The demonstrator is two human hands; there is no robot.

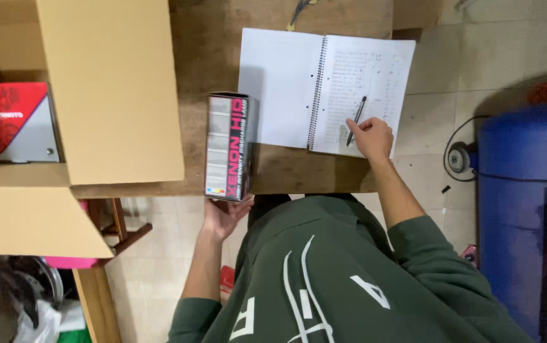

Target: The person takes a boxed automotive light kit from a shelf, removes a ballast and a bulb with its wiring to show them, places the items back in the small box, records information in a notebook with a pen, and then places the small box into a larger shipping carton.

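At frame centre the left hand (222,215) gripped a tall black box (230,146) with pink lettering; the right hand (372,137) pinched a pen (356,119) over the notebook (324,89) — a red-and-white box (13,121) sat upper left in a carton (108,89).

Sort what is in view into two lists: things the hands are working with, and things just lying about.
In use:
- left hand holding the dark product box
- right hand holding the pen
- spiral notebook, open under the pen

Lying about:
- open cardboard carton
- red and white box inside it
- blue drum
- wooden table
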